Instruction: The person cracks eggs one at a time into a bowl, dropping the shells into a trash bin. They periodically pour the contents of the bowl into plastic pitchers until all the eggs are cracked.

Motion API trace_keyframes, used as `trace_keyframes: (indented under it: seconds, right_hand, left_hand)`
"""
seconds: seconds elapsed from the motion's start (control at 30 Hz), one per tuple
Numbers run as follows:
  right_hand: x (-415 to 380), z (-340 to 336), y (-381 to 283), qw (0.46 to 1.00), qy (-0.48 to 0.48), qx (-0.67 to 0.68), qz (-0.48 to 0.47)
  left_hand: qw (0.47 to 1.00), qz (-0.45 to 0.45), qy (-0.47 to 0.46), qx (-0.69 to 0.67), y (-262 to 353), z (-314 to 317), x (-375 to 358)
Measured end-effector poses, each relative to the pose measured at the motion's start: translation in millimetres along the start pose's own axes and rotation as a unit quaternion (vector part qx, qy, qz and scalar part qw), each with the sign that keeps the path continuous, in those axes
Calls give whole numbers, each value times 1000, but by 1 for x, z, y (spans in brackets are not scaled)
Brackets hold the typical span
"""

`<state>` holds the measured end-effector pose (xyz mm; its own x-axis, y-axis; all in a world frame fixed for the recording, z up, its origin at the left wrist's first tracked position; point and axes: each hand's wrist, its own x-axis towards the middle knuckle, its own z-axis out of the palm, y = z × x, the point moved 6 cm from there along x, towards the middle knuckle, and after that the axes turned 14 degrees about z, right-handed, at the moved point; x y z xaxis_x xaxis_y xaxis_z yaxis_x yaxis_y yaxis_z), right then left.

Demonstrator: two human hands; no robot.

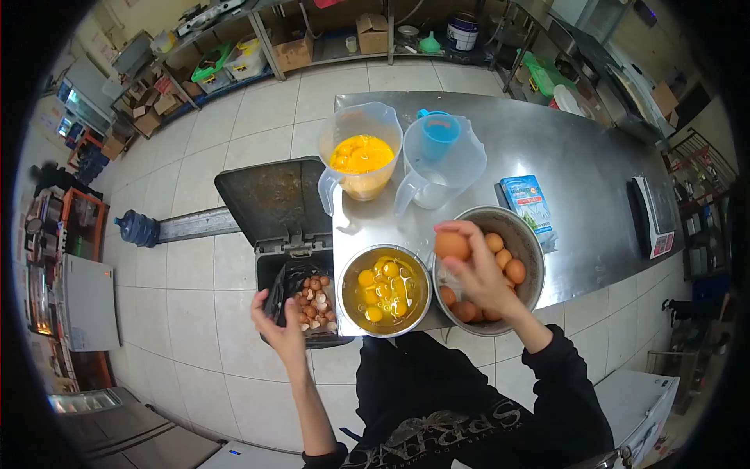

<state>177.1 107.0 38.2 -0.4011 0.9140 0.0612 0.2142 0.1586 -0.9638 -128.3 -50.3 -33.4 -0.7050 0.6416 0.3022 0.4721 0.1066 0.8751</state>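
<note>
The surface (594,172) bears a bowl (344,295) of yolks (374,313) beside a pot (534,254); the right hand (480,273) holds a brown egg (451,245), the left hand (280,332) spreads wide by a bin (273,199).

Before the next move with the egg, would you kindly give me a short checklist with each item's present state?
1. Right hand has the egg: ok, held between thumb and fingers.
2. Egg's shell whole: ok on the visible side; cannot tell for the far side.
3. Bowl standing on the table: ok, beside the pot, with yolks inside.
4. Bowl free of shell bits: cannot tell, too small to see.
5. Bin lid raised: ok, shells lie in view.
6. Left hand free of the black bag: cannot tell; fingers spread, contact unclear.
</note>
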Motion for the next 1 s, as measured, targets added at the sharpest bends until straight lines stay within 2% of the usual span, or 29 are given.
trace_keyframes:
  seconds: [0.03,0.07,0.1,0.13,0.17,0.23,0.3,0.33,0.37,0.43,0.53,0.63,0.73,0.83,1.0]
  right_hand:
    - [-1,7,3,994,-5,-101,-42]
    - [0,17,15,976,-9,-201,-83]
    - [2,27,27,946,-13,-300,-125]
    - [3,31,35,942,-29,-318,-99]
    - [4,32,39,950,-36,-298,-87]
    - [4,33,26,963,-63,-258,-53]
    - [7,36,1,981,-76,-176,-37]
    - [9,37,-8,987,-82,-136,-28]
    - [10,39,-2,991,-114,-51,55]
    - [6,48,11,954,-169,120,219]
    - [6,46,12,920,-276,116,251]
    - [4,48,12,946,-292,71,119]
    - [7,50,8,947,-298,-115,32]
    - [5,62,22,938,-310,-151,29]
    - [5,76,31,937,-324,-125,22]
  left_hand:
    - [1000,3,-16,-25,3,9,0]
    - [998,45,-29,-22,4,20,-1]
    - [996,69,-46,-22,11,31,-2]
    - [993,55,-63,-77,22,44,-4]
    - [987,40,-79,-132,33,56,-5]
    - [981,76,-150,-99,49,76,-7]
    - [944,164,-236,-160,91,95,-9]
    - [936,148,-260,-187,105,103,-13]
    - [925,132,-284,-213,118,112,-17]
    - [907,112,-322,-249,124,118,-19]
    - [893,94,-360,-253,123,117,-17]
    - [879,84,-395,-253,108,116,-21]
    - [886,-8,-393,-244,96,115,-24]
    - [915,86,-367,-142,98,115,-24]
    - [924,96,-341,-144,87,113,-27]
